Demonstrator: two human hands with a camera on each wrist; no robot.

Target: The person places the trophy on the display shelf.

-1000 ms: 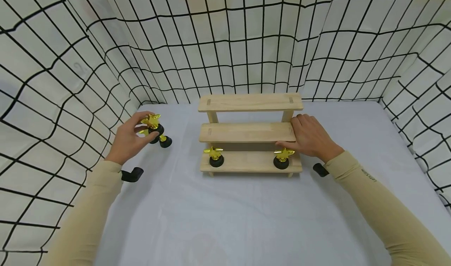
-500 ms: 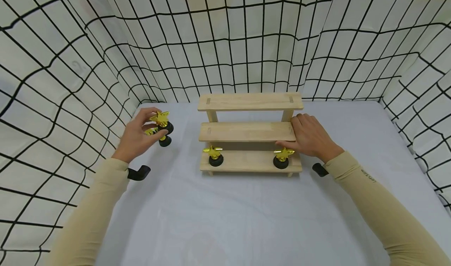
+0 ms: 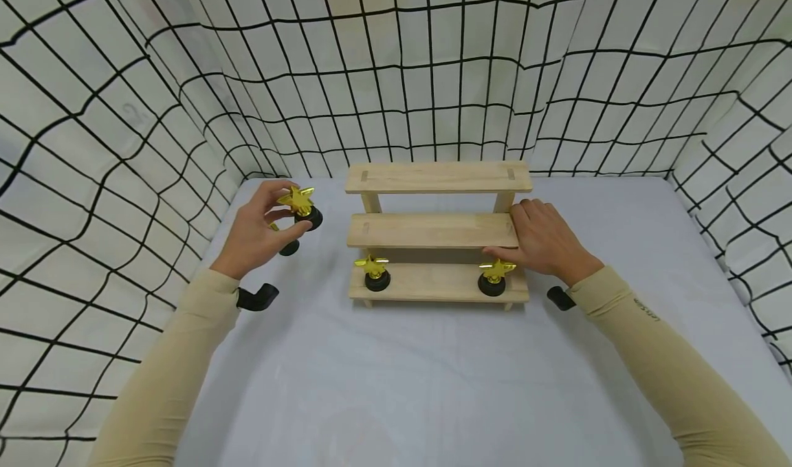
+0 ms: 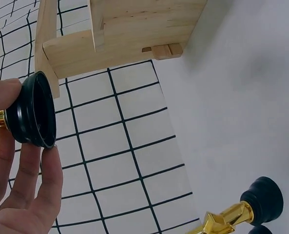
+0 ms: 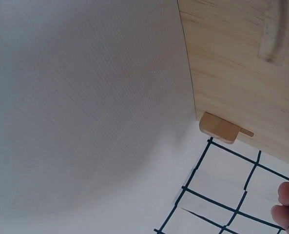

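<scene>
My left hand [image 3: 255, 239] pinches a small star trophy [image 3: 302, 205] by its black round base, gold star on top, off to the left of the wooden three-step display stand [image 3: 433, 232]. Thumb and fingertips surround the black base [image 4: 29, 111] in the left wrist view. Below and partly behind that hand stands another trophy [image 3: 289, 248], mostly hidden. At the stand's right end, my right hand [image 3: 547, 241] grips the middle step, its thumb along the front edge. The lowest step bears a star trophy at its left [image 3: 376, 276] and a second trophy [image 3: 493, 281] at its right.
A white cloth [image 3: 396, 371] covers the table. Black grid netting [image 3: 433, 75] over white panels rises behind and on both sides. In the left wrist view, a gold trophy [image 4: 224, 222] and another black base [image 4: 260, 229] appear at lower right. Black camera mounts [image 3: 258, 297] project below the wrists.
My left hand has moved right and slightly away from me, carrying the star trophy toward the stand. My right hand keeps its place on the stand.
</scene>
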